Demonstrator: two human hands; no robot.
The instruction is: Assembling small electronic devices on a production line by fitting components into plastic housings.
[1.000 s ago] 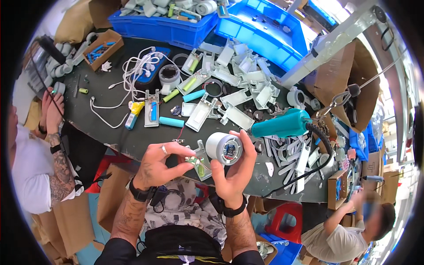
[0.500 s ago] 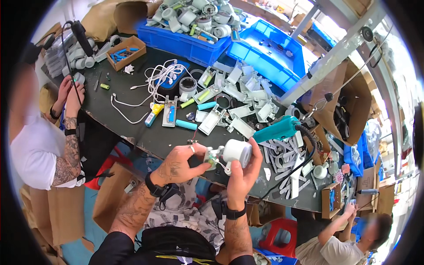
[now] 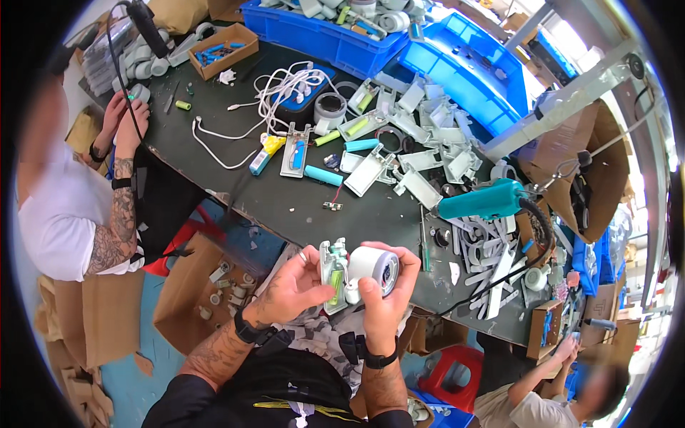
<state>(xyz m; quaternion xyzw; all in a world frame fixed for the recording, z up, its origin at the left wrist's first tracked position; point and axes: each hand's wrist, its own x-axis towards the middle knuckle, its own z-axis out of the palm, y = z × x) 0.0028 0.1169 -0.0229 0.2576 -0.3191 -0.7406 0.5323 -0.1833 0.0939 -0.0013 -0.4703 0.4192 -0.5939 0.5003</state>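
Observation:
My left hand (image 3: 289,290) grips a pale handle half-shell (image 3: 325,255), the thumb pressing by the yellow-green battery cell (image 3: 336,279) inside it. Joined to that shell is a white cylindrical head (image 3: 365,263) with a dark, round end facing right. Around this head my right hand (image 3: 386,308) is closed, thumb in front and fingers behind. Both hands hold the piece over the table's near edge. Just beyond lies a small circuit board (image 3: 332,205) with a red wire. A teal cell (image 3: 323,175) and another half-shell (image 3: 295,151) rest farther back.
A teal power tool (image 3: 479,200) hangs at right above a heap of pale strips (image 3: 492,260). Loose shells (image 3: 428,128) are piled near blue crates (image 3: 325,39). White cables (image 3: 285,93) lie tangled at centre-left. Co-workers sit left (image 3: 68,214) and right (image 3: 542,399).
The view has shifted, so the table appears farther left-to-right displaced. My hands have turned the piece: the half-shell now stands more upright, with its green cell plainly showing.

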